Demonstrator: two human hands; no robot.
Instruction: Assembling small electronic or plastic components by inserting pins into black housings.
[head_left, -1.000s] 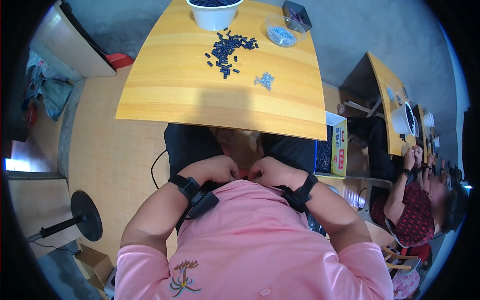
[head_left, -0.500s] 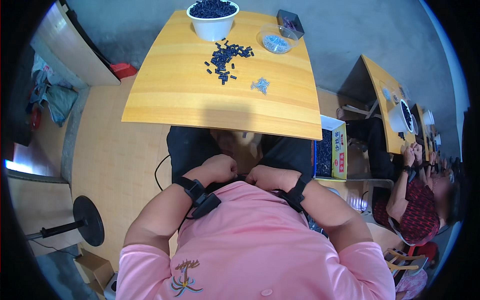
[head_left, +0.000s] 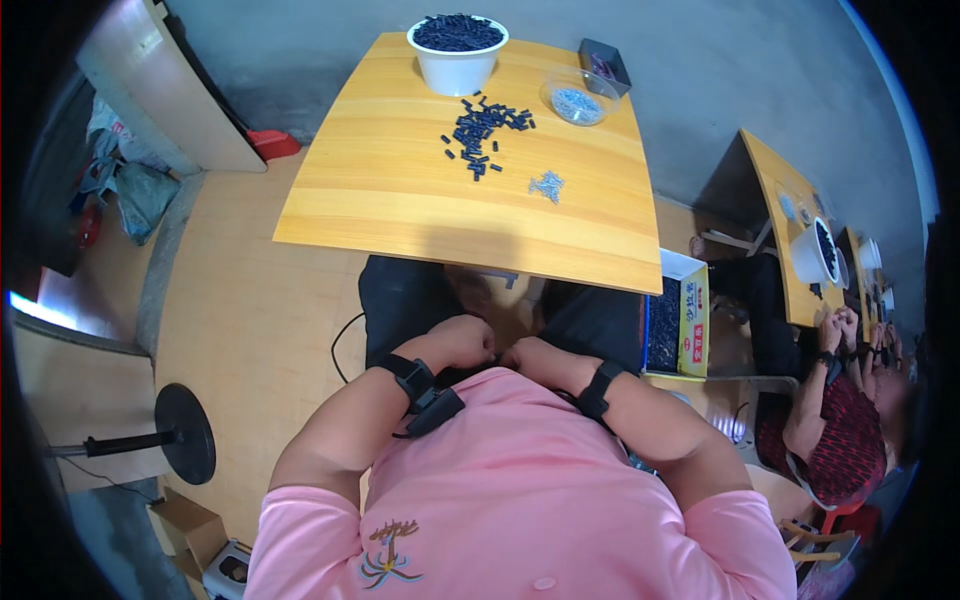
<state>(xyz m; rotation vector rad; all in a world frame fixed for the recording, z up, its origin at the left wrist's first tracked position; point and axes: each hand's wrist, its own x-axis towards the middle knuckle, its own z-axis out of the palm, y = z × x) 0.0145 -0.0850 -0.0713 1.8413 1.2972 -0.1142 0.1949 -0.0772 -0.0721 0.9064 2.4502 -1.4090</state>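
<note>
Both hands are low over my lap, in front of the pink shirt and short of the table (head_left: pixel 370 215). My left hand (head_left: pixel 466 341) is curled closed, its fingertips turned inward. Close beside it, my right hand (head_left: pixel 535 358) is closed too. Whatever their fingers hold, if anything, is hidden; a bit of something dark shows between them. On the table lie a loose pile of small black tubular pieces (head_left: pixel 480 135) and a little heap of small silvery pieces (head_left: pixel 547 186), both out of reach of the fingers. Each wrist wears a black strap.
A white tub (head_left: pixel 455 75) full of black pieces, a clear bowl (head_left: pixel 580 105) and a dark box (head_left: pixel 605 68) stand at the table's far side. Right of my legs is a carton (head_left: pixel 690 325) of black pieces. A co-worker (head_left: pixel 835 430) sits further right; a black round stand (head_left: pixel 185 433) is at left.
The whole view has shifted, so table and body appear further right and slightly lower. Both hands stay closed together over my lap, with the fingers slightly altered. The pieces on the table look unmoved.
</note>
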